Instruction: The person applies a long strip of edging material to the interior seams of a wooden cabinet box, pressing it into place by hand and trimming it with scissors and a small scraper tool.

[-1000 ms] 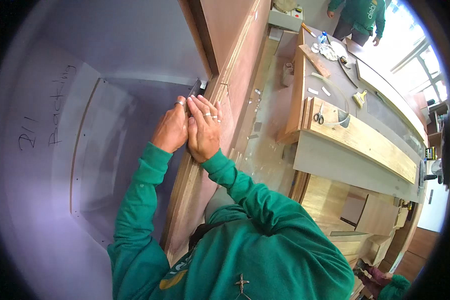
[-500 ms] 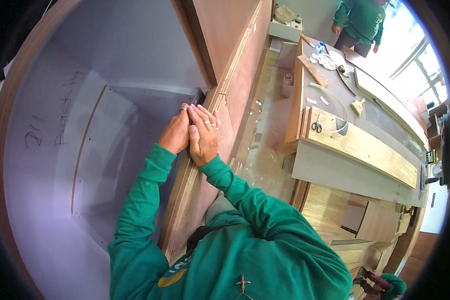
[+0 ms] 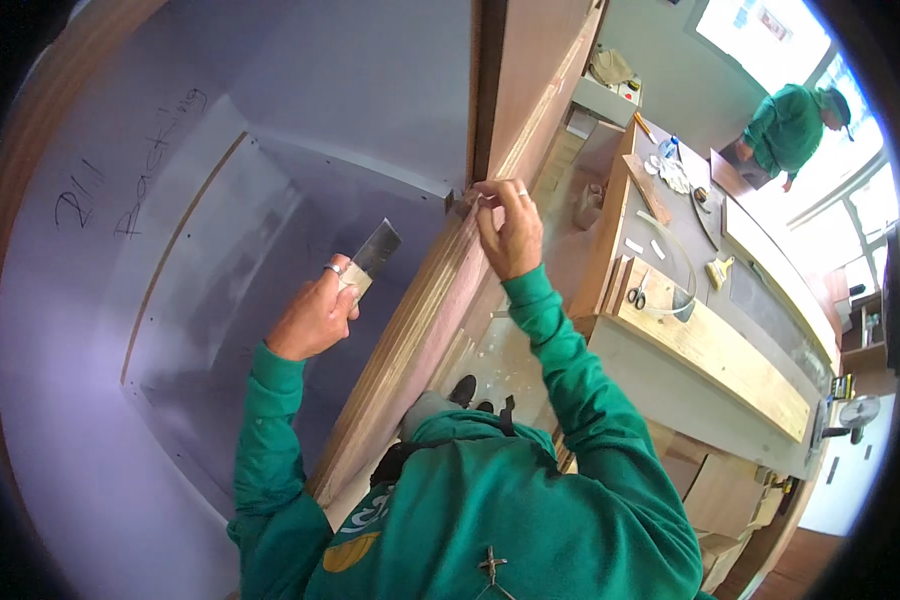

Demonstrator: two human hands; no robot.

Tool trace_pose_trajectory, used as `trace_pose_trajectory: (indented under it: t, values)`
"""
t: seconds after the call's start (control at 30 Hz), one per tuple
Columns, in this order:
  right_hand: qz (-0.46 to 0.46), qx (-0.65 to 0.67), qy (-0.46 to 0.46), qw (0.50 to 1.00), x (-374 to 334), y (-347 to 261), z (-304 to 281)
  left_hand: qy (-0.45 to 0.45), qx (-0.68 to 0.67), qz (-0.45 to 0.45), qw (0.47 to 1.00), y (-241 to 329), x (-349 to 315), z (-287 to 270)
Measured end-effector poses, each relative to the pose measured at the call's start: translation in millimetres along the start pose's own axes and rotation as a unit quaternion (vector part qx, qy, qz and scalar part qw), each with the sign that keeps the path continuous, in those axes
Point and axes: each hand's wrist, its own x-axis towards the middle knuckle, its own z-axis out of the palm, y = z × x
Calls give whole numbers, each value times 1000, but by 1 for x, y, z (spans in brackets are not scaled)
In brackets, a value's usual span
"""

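A putty knife (image 3: pixel 376 249) with a square metal blade and a pale handle is gripped in my left hand (image 3: pixel 315 314), its blade pointing up and away. That hand hovers inside the white-lined cabinet (image 3: pixel 170 290), apart from the edge. Beside it runs the layered plywood edge (image 3: pixel 395 352) of the cabinet. My right hand (image 3: pixel 514 236) is at the far part of this edge, near the corner of an inner panel. Its thumb and index finger are pinched together there; whatever lies between them is too small to make out.
On the right a workbench (image 3: pixel 705 395) carries scissors (image 3: pixel 638 291), a brush (image 3: pixel 718 271), white gloves (image 3: pixel 668 173) and a long wooden board (image 3: pixel 740 355). Another person (image 3: pixel 785 130) in green stands beyond it. Scraps lie on the floor between bench and cabinet.
My hands, together on the edge before, have separated. The left has drawn back toward me with the putty knife now plainly visible; the right has moved right and pinches at the edge.
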Motion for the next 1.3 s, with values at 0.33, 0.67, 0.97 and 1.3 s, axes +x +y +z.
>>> trace_pose_trajectory:
  t: [0.33, 0.67, 0.97, 1.3]
  values:
    - [29, 46, -48, 997, -31, -30, 11, 62, 158, 118, 978, 31, 47, 37]
    - [58, -69, -23, 996, -57, -66, 24, 34, 203, 79, 975, 56, 62, 43]
    - [79, -71, -30, 994, -60, -65, 26, 29, 234, 53, 970, 71, 65, 45]
    - [92, -38, -31, 995, -57, -67, 23, 27, 263, 19, 964, 79, 64, 51]
